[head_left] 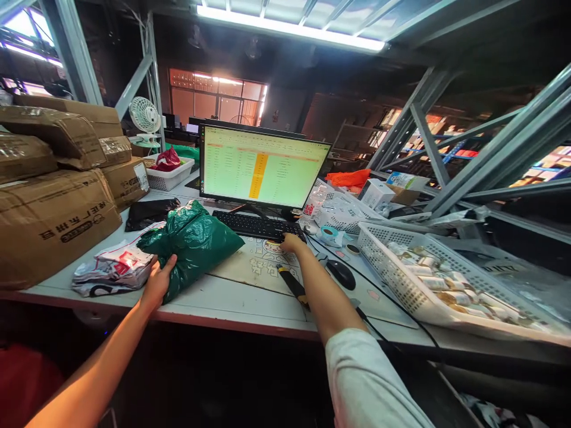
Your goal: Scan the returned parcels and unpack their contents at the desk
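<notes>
My left hand (159, 279) is closed on the lower left edge of a green plastic mailing bag (196, 246), shiny and bulging, which it holds tilted over the desk. My right hand (292, 242) reaches forward to the right end of a black keyboard (250, 224), fingers at the keys and holding nothing visible; some fingertips are hidden. Behind the keyboard a monitor (263, 169) shows a spreadsheet with a yellow column. Under my right forearm lies a black and yellow cutter-like tool (292, 284) on a printed desk mat (250, 267).
Cardboard boxes (57, 220) are stacked at left, near folded white printed bags (116, 267) and a black bag (151, 213). To the right are a mouse (341, 274), tape rolls (329, 235) and a white basket (401, 279) of small rolls. Metal rack posts (423, 131) rise behind.
</notes>
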Demonstrator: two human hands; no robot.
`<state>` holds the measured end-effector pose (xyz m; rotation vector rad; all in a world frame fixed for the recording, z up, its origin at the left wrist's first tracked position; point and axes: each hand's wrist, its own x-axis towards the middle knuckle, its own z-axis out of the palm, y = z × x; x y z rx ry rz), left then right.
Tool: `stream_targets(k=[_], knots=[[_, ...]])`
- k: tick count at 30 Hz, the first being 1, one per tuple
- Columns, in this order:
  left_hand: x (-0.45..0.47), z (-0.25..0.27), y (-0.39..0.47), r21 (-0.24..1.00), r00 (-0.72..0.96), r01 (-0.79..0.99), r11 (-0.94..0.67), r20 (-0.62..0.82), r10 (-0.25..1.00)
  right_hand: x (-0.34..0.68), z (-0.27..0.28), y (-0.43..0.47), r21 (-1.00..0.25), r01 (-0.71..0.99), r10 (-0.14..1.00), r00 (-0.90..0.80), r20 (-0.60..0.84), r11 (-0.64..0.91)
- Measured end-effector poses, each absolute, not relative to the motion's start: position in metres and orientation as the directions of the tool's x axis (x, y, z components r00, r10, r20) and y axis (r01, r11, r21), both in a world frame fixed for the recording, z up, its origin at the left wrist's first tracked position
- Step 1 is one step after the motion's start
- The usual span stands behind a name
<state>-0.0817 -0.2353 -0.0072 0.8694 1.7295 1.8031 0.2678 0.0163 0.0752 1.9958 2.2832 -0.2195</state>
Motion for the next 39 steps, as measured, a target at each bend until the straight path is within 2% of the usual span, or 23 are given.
stream_targets(k=[3,6,8,9,10,11,12,13,14,15,16,17,19,21,23,26,28,31,35,39], knots=[[-0.079,0.004,-0.238,0.978,-0.625,-0.182,-0.104,-0.033,0.78,0.265,0.083,-0.025,-0.034,0.974,0.961,-0.227,-0.161,0.224],[-0.076,0.016,-0.241,0.888,-0.399,-0.449,0.1,-0.299,0.867,0.274,0.081,-0.083,0.002,0.947,0.932,-0.314,-0.18,0.32],[-0.075,0.026,-0.241,0.855,-0.236,-0.456,0.246,-0.382,0.893,0.286,0.072,-0.118,0.025,0.933,0.923,-0.35,-0.16,0.358],[-0.074,0.032,-0.241,0.885,-0.237,-0.385,0.261,-0.369,0.899,0.292,0.067,-0.131,0.031,0.934,0.928,-0.35,-0.132,0.356],[-0.074,0.038,-0.24,0.937,-0.306,-0.258,0.235,-0.31,0.9,0.299,0.061,-0.141,0.031,0.939,0.936,-0.339,-0.099,0.344],[-0.073,0.045,-0.238,0.982,-0.427,-0.072,0.177,-0.191,0.884,0.304,0.054,-0.148,0.027,0.946,0.945,-0.322,-0.063,0.324],[-0.072,0.053,-0.234,0.981,-0.541,0.159,0.109,-0.006,0.841,0.309,0.048,-0.152,0.02,0.954,0.954,-0.298,-0.032,0.299],[-0.071,0.06,-0.23,0.916,-0.585,0.398,0.051,0.21,0.783,0.312,0.043,-0.153,0.01,0.962,0.962,-0.274,-0.009,0.274],[-0.069,0.066,-0.225,0.798,-0.545,0.602,0.011,0.401,0.737,0.314,0.038,-0.152,-0.007,0.965,0.965,-0.261,0.005,0.261],[-0.066,0.072,-0.218,0.659,-0.441,0.752,-0.02,0.527,0.727,0.316,0.036,-0.15,-0.036,0.966,0.966,-0.257,0.019,0.258],[-0.063,0.075,-0.211,0.528,-0.314,0.848,-0.044,0.568,0.761,0.316,0.035,-0.148,-0.079,0.962,0.965,-0.259,0.047,0.262],[-0.059,0.076,-0.204,0.431,-0.202,0.901,-0.056,0.53,0.824,0.315,0.038,-0.146,-0.134,0.952,0.96,-0.264,0.094,0.275],[-0.051,0.074,-0.191,0.334,-0.089,0.942,-0.034,0.347,0.934,0.31,0.05,-0.145,-0.251,0.899,0.925,-0.307,0.224,0.359],[-0.043,0.068,-0.184,0.315,-0.096,0.949,0.019,0.231,0.968,0.299,0.07,-0.152,-0.312,0.799,0.846,-0.41,0.342,0.513],[-0.034,0.063,-0.183,0.32,-0.112,0.947,0.015,0.286,0.952,0.282,0.094,-0.165,-0.3,0.691,0.747,-0.545,0.38,0.657],[-0.021,0.063,-0.19,0.266,-0.051,0.96,-0.09,0.479,0.876,0.25,0.122,-0.187,-0.191,0.621,0.646,-0.696,0.313,0.761],[-0.015,0.066,-0.195,0.21,0.011,0.965,-0.154,0.559,0.829,0.232,0.134,-0.195,-0.098,0.627,0.631,-0.741,0.23,0.773],[-0.013,0.069,-0.202,0.165,0.063,0.967,-0.193,0.58,0.812,0.224,0.138,-0.192,-0.026,0.662,0.656,-0.735,0.175,0.749],[-0.014,0.068,-0.208,0.155,0.098,0.963,-0.218,0.554,0.827,0.247,0.127,-0.176,-0.09,0.699,0.701,-0.684,0.202,0.709],[-0.013,0.07,-0.209,0.185,0.034,0.973,-0.141,0.485,0.874,0.274,0.107,-0.164,-0.193,0.721,0.744,-0.624,0.238,0.666]])
